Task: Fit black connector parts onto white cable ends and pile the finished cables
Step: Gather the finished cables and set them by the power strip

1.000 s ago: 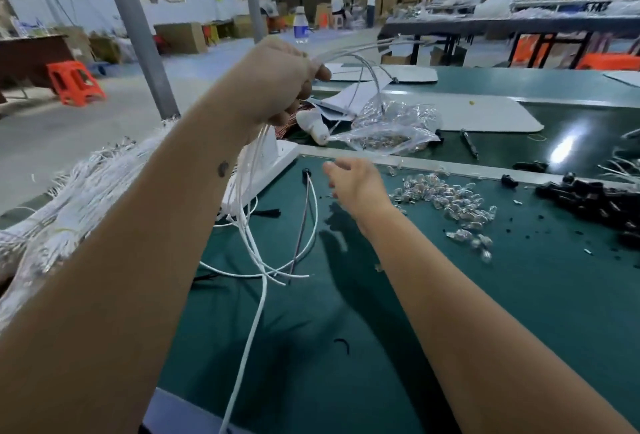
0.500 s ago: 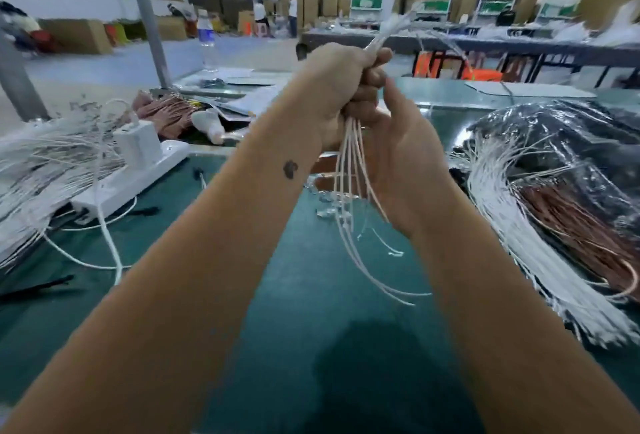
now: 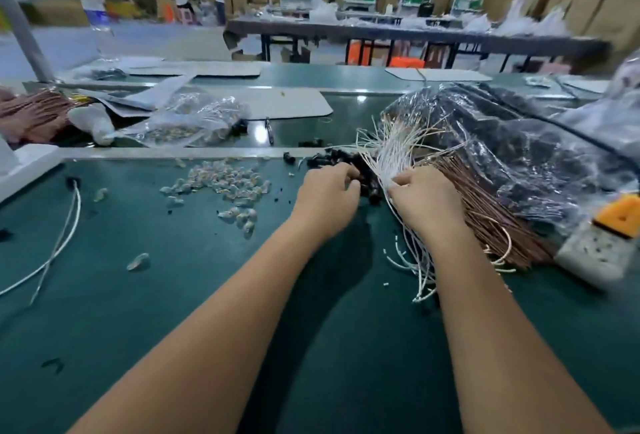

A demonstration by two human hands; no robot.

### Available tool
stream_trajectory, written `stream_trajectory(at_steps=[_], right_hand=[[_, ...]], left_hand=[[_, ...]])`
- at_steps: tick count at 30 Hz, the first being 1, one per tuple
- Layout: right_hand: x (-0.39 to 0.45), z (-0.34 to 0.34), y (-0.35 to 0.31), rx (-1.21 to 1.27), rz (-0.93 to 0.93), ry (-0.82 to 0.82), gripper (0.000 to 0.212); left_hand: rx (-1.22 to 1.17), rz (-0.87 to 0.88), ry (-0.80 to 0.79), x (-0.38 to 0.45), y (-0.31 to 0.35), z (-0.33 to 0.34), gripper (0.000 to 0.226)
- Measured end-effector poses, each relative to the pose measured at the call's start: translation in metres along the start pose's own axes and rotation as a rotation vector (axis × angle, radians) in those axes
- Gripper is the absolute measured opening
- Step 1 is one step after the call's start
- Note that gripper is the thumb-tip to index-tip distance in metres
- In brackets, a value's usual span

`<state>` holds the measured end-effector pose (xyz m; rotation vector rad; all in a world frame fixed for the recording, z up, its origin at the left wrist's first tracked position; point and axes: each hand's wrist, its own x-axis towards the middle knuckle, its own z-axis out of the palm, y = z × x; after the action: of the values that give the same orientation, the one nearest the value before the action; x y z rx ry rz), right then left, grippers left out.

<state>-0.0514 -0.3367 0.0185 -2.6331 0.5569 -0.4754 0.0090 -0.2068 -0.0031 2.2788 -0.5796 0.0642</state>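
My left hand [image 3: 327, 198] reaches into a pile of black connector parts [image 3: 341, 160] at the far edge of the green mat, fingers curled among them. Whether it holds one is hidden. My right hand [image 3: 424, 199] pinches strands of a fanned bundle of white cables [image 3: 398, 146] lying just right of the pile. The cable tails [image 3: 412, 260] trail toward me under my right wrist. A bundle of copper-brown cables [image 3: 491, 212] lies against the white ones on their right.
Small clear parts [image 3: 221, 182] are scattered on the green mat [image 3: 173, 295] left of my hands. A crumpled dark plastic bag [image 3: 519, 146] sits behind the cables. A power strip [image 3: 595, 257] with an orange plug [image 3: 620, 215] lies far right. A loose white cable [image 3: 67, 222] lies at left.
Both hands came down from chest height to the mat. The white bundle my left hand gripped now lies at the right, and my left hand has moved onto the black parts.
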Motion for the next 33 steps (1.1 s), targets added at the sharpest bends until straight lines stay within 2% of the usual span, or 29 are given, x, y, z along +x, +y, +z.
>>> stream_trajectory(at_steps=[4, 6, 11, 16, 18, 21, 23, 25, 27, 29, 31, 33], right_hand=[[0.012, -0.003, -0.013, 0.068, 0.001, 0.162, 0.047], [0.015, -0.001, -0.020, 0.123, 0.028, 0.251, 0.049], [0.007, 0.010, -0.035, 0.158, -0.006, 0.639, 0.028], [-0.004, 0.015, -0.043, 0.139, -0.315, 0.865, 0.019], [-0.009, 0.021, -0.049, 0.158, -0.376, 0.801, 0.019], [-0.017, 0.037, -0.063, 0.321, -0.356, 0.538, 0.025], [-0.019, 0.043, -0.069, 0.533, -0.338, 0.409, 0.030], [-0.017, 0.040, -0.071, 0.814, -0.278, 0.390, 0.028], [-0.014, 0.033, -0.067, 1.139, -0.164, 0.366, 0.031], [-0.010, 0.028, -0.060, 1.324, -0.066, 0.326, 0.033], [-0.006, 0.028, -0.054, 1.323, -0.009, 0.267, 0.038], [-0.001, 0.032, -0.051, 1.154, -0.021, 0.206, 0.046]], left_hand=[[-0.146, 0.124, 0.210, -0.001, -0.016, 0.003, 0.022], [-0.244, 0.115, 0.237, -0.002, -0.016, 0.002, 0.022], [-0.491, 0.032, 0.250, -0.006, -0.017, -0.003, 0.030], [-0.596, -0.015, 0.290, -0.010, -0.017, -0.013, 0.025], [-0.556, -0.012, 0.281, -0.015, -0.021, -0.017, 0.027], [-0.377, 0.036, 0.281, -0.024, -0.031, -0.024, 0.025], [-0.246, 0.054, 0.332, -0.027, -0.039, -0.030, 0.022], [-0.093, 0.026, 0.396, -0.026, -0.046, -0.036, 0.023], [0.099, 0.008, 0.353, -0.023, -0.049, -0.036, 0.029], [0.248, 0.006, 0.289, -0.020, -0.050, -0.034, 0.037], [0.339, 0.057, 0.271, -0.017, -0.046, -0.030, 0.043], [0.406, 0.114, 0.221, -0.014, -0.042, -0.024, 0.045]])
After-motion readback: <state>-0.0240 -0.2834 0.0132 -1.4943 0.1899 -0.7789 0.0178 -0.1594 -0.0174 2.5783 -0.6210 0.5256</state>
